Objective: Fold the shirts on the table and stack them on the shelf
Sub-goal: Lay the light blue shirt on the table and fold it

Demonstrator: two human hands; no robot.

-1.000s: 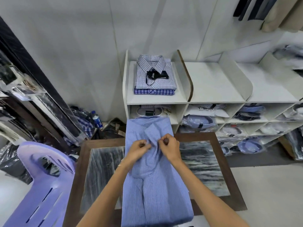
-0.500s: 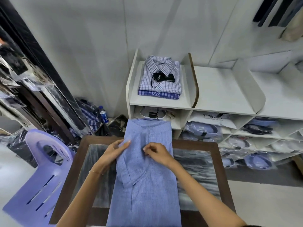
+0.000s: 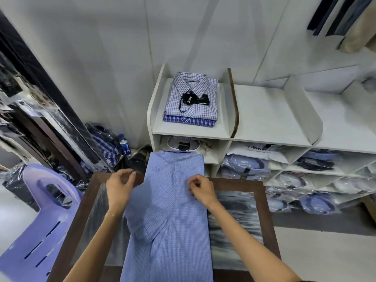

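From the head camera, a light blue shirt (image 3: 173,216) lies back up along the middle of a table (image 3: 264,200) that has a dark wooden frame and a glossy top. The collar end hangs past the far edge toward the shelf (image 3: 264,110), and the near end runs out of the bottom of the picture. Both sides of the shirt are folded in, so it forms a long narrow strip, with a sleeve lying slantwise across its left half.

The left hand (image 3: 119,189) is at the shirt's left edge near the shoulder; its thumb and forefinger are bent toward each other, but whether they pinch the cloth I cannot tell. The right hand (image 3: 200,189) rests on the right side of the shirt with its fingers curled and appears to pinch the fabric there.

On the shelf's top left compartment sits a stack (image 3: 192,100) of two folded shirts, a white checked one with a black tag on top of a darker blue plaid one. The compartment to its right holds nothing visible. Lower cubbies hold bagged shirts (image 3: 246,166). A purple plastic chair (image 3: 44,220) stands left of the table, and a water bottle (image 3: 124,144) stands on the floor beyond it.
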